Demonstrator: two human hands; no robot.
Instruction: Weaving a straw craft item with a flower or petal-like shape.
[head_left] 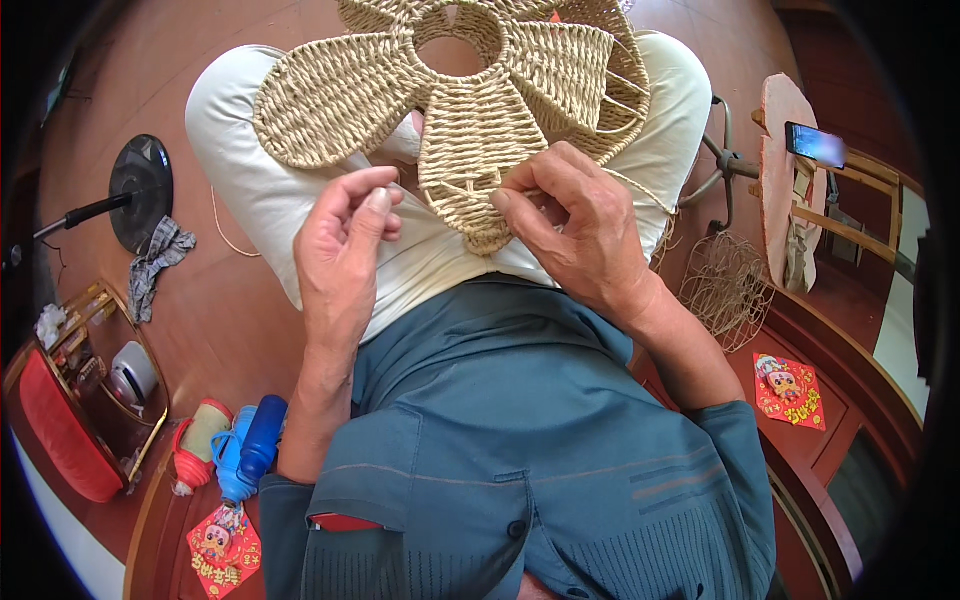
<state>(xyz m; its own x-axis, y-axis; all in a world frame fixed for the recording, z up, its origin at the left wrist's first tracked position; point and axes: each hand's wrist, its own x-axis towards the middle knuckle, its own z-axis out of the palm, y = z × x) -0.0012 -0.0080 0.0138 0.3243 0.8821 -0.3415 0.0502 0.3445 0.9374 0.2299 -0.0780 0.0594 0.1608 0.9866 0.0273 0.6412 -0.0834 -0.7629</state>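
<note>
A tan woven rope piece (470, 120), shaped like petals around a round central opening, rests across my lap at the top of the view. My left hand (355, 235) is left of the lowest petal, fingers loosely curled and slightly apart, with nothing visible in them. My right hand (570, 225) lies over that petal's right side, thumb and fingers bent together against the weave; what they pinch is hidden. Loose rope strands trail to the right, over my white trouser leg (670, 90).
A black stand base (140, 190) and checked cloth (160, 260) are left, with an open case (80, 410) and blue bottle (265, 435) below. At right are a wooden chair (850, 230), a phone (815, 145) and a tangle of cord (725, 290).
</note>
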